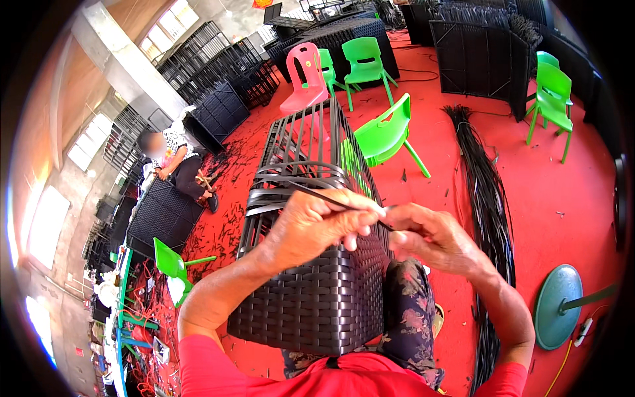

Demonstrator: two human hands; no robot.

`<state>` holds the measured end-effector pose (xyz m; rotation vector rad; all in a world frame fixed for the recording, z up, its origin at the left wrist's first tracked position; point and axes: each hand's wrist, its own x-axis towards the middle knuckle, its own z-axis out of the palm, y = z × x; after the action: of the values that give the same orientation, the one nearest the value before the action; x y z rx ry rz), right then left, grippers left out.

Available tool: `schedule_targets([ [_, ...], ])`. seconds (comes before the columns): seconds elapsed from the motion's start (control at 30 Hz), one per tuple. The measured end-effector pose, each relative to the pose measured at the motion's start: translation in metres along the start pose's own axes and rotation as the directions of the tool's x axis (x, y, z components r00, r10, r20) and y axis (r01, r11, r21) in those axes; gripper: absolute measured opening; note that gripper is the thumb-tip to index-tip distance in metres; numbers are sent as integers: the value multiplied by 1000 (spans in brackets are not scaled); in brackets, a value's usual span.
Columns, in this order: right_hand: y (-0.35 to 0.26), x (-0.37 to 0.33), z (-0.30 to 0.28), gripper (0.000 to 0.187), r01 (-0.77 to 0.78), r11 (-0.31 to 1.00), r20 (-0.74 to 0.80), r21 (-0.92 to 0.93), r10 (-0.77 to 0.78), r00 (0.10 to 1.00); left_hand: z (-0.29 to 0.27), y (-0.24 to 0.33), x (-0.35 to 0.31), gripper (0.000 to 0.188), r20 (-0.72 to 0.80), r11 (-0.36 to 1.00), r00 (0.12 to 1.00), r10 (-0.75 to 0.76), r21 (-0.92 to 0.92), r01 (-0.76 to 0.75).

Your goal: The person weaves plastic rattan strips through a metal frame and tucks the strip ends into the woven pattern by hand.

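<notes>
My left hand [324,221] and my right hand [433,238] meet above a dark wicker piece, fingertips close together. A narrow black plastic strip [316,193] runs through the left hand's pinch toward the right fingertips, which are closed on its end. The half-woven wicker frame [297,304] stands against my legs. Its near end is covered in tight brown-black weave, while bare slats show farther up. Looped loose strips [301,173] lie across the slats just beyond my left hand.
A long bundle of black strips [486,198] lies on the red floor at right, near a round green base [559,308]. Green chairs [387,132] and a pink chair [307,76] stand ahead. Another person [178,155] sits at left beside a dark woven panel [165,215].
</notes>
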<state>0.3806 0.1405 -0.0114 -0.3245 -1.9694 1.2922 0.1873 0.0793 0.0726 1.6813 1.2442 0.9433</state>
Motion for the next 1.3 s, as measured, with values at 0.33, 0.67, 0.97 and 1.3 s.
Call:
schedule_targets([
  [0.33, 4, 21, 23, 15, -22, 966, -76, 257, 42, 996, -6, -11, -7, 13, -96, 997, 995, 2, 78, 5],
  [0.67, 24, 4, 16, 19, -173, 936, -73, 306, 204, 976, -32, -10, -19, 13, 48, 644, 994, 97, 758, -99],
  [0.97, 15, 2, 13, 16, -120, 978, -202, 170, 154, 967, -22, -12, -20, 14, -8, 453, 990, 138, 890, -56],
  [1.3, -1, 10, 11, 15, 96, 937, -211, -335, -174, 962, -24, -12, -19, 17, 7, 471, 991, 135, 879, -70],
])
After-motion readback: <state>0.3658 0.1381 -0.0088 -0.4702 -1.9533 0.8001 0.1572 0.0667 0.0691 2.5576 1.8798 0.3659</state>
